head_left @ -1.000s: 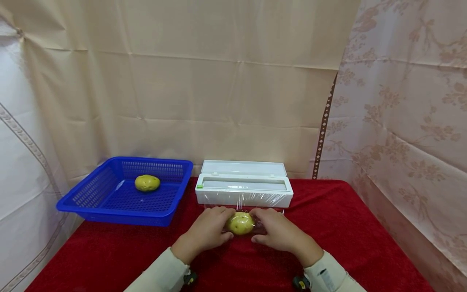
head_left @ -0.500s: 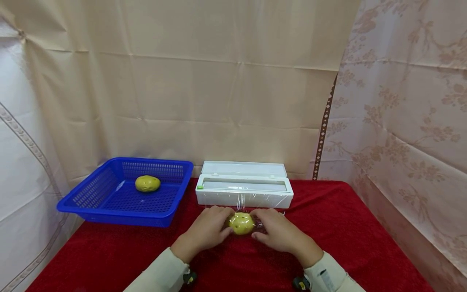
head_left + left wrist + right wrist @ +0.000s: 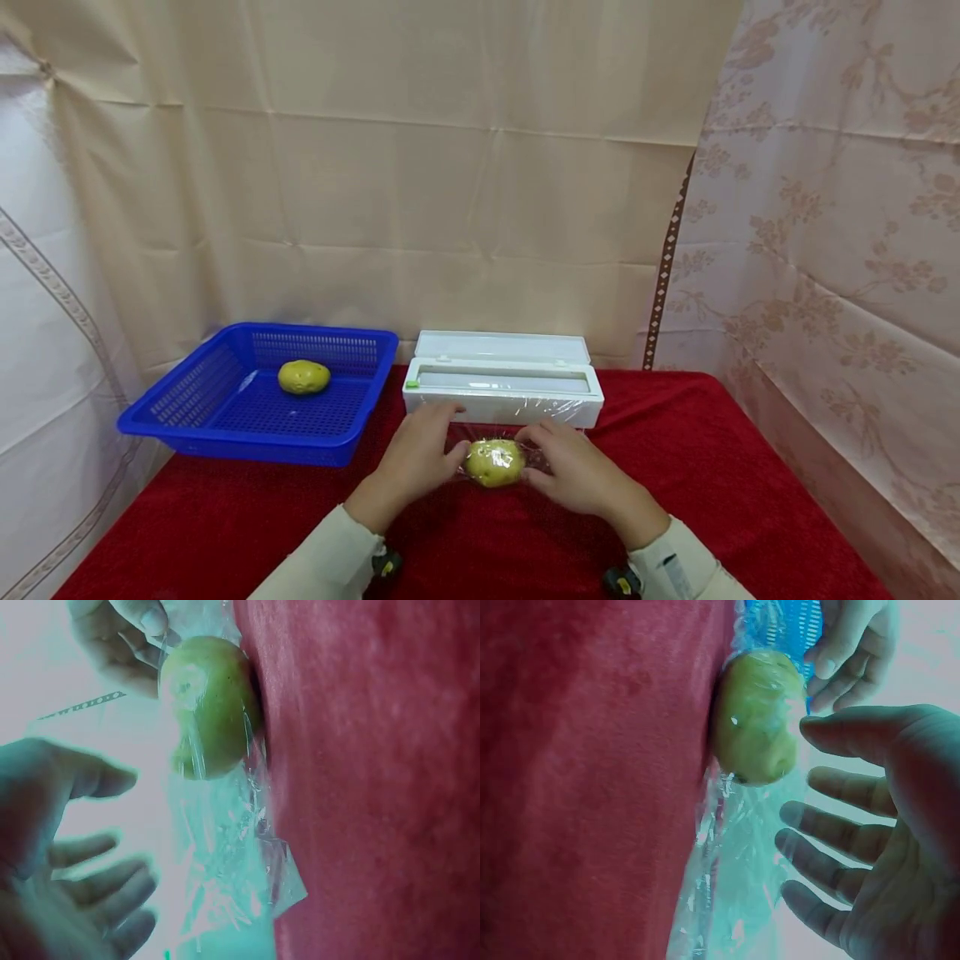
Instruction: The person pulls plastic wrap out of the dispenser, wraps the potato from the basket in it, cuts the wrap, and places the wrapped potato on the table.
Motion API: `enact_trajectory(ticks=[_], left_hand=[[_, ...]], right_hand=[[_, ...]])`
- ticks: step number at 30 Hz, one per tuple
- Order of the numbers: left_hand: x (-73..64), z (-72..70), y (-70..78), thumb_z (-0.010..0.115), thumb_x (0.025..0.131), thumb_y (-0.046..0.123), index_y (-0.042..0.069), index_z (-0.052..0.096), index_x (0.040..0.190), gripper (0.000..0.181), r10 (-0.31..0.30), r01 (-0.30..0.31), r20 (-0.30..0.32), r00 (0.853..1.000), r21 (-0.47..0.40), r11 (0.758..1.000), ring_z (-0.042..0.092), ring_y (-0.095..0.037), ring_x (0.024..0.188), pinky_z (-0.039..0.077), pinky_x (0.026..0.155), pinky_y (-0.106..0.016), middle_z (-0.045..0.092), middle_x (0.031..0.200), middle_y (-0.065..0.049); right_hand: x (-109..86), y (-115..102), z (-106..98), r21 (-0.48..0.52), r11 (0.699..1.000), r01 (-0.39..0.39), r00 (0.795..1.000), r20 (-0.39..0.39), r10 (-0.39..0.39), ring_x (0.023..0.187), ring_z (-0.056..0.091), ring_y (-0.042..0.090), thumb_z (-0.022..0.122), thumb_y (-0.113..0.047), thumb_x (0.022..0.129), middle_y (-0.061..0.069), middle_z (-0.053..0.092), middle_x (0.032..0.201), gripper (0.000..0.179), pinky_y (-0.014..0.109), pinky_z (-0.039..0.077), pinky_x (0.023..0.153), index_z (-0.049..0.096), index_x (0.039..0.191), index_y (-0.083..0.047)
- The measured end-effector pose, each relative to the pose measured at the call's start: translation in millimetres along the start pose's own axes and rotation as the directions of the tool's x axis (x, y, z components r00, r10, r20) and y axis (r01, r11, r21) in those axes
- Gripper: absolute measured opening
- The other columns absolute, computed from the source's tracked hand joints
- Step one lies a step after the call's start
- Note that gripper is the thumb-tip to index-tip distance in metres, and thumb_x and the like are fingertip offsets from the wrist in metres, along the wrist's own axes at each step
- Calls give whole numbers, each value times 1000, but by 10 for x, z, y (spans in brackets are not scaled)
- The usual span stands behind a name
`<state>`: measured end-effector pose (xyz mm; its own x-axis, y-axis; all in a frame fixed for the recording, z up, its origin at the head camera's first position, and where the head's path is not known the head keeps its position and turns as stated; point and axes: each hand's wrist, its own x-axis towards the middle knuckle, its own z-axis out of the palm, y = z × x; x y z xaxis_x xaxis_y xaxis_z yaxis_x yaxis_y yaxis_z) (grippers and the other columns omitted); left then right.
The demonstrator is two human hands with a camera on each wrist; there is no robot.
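A yellow potato [image 3: 495, 463] covered in clear cling film [image 3: 217, 847] lies on the red cloth between both hands. The film stretches back toward a white dispenser box [image 3: 504, 408]. My left hand [image 3: 422, 450] is at the potato's left, fingers apart and raised; the left wrist view shows a gap between them and the potato. On the other side my right hand [image 3: 573, 468] has its fingers spread and relaxed, the thumb near the potato's end in the right wrist view. Neither hand grips anything. Crinkled film spreads out past both ends of the potato.
A blue plastic basket [image 3: 247, 450] stands at the back left with another potato [image 3: 303, 377] inside. The dispenser's lid [image 3: 502, 346] is raised at the back, and a film roll [image 3: 502, 382] shows inside. Beige and floral curtains hang behind and to the right.
My left hand has moved up and slightly left, away from the potato. My right hand has shifted only a little. The potato sits slightly nearer, and the film's glints have changed.
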<state>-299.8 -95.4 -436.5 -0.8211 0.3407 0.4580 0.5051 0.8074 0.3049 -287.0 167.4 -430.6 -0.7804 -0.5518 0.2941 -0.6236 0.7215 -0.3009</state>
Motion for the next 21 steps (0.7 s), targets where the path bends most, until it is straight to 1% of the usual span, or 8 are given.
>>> enact_trajectory(ticks=[2, 5, 7, 9, 13, 15, 18, 21], left_hand=[[17, -5, -35, 81, 86, 26, 3, 59, 131, 55, -49, 49, -92, 995, -9, 999, 62, -36, 118, 50, 100, -55, 66, 125, -16], [50, 14, -108, 84, 82, 22, -1, 53, 134, 65, -88, 82, -206, 975, -37, 996, 56, -41, 122, 47, 103, -55, 60, 130, -21], [69, 39, -166, 86, 80, 19, -4, 49, 137, 72, -103, 87, -255, 962, -73, 993, 51, -44, 127, 44, 107, -56, 56, 135, -24], [86, 65, -227, 85, 79, 16, -8, 44, 141, 78, -113, 85, -284, 952, -107, 991, 46, -48, 133, 40, 112, -58, 50, 142, -29], [111, 90, -315, 82, 82, 13, -14, 34, 148, 86, -156, 103, -296, 942, -186, 977, 35, -54, 142, 31, 118, -62, 37, 153, -37], [121, 93, -344, 80, 85, 14, -16, 28, 151, 89, -206, 142, -270, 940, -238, 961, 30, -55, 145, 28, 121, -62, 31, 156, -39], [144, 117, -388, 77, 89, 15, -15, 22, 153, 90, -312, 227, -213, 926, -345, 911, 27, -53, 149, 25, 123, -60, 28, 157, -39], [168, 136, -427, 74, 92, 16, -15, 19, 155, 89, -424, 324, -133, 896, -457, 829, 27, -51, 150, 24, 124, -58, 28, 158, -40]], right_hand=[[14, -3, -16, 3, 1000, 7, 1000, -23, -7, 107, 64, 20, 79, -21, 89, 3, 69, 112, 33, 45, 52, 91, 69, 119, -13], [35, -5, -34, -11, 1000, 20, 999, -50, -20, 104, 64, 20, 79, -21, 88, 2, 69, 108, 30, 43, 52, 89, 70, 116, -14], [43, -3, -37, -19, 1000, 23, 998, -60, -25, 103, 63, 18, 79, -21, 88, 1, 68, 107, 28, 42, 52, 88, 71, 113, -15], [58, 1, -35, -28, 999, 32, 997, -70, -34, 100, 62, 17, 78, -20, 87, 0, 68, 105, 25, 40, 52, 87, 72, 110, -15], [142, -16, -45, -31, 999, 41, 996, -76, -43, 100, 62, 18, 77, -19, 87, 0, 68, 104, 20, 41, 52, 87, 73, 107, -14], [222, -42, -61, -39, 999, 37, 997, -66, -40, 101, 64, 20, 76, -20, 88, -1, 68, 103, 18, 42, 52, 88, 73, 105, -15], [399, -90, -87, -38, 998, 40, 998, -45, -41, 100, 65, 21, 75, -20, 89, 1, 70, 102, 16, 44, 53, 89, 74, 104, -14], [624, -144, -97, -10, 999, 39, 999, -34, -39, 99, 65, 22, 73, -20, 90, 2, 70, 101, 15, 43, 54, 89, 76, 103, -13]])
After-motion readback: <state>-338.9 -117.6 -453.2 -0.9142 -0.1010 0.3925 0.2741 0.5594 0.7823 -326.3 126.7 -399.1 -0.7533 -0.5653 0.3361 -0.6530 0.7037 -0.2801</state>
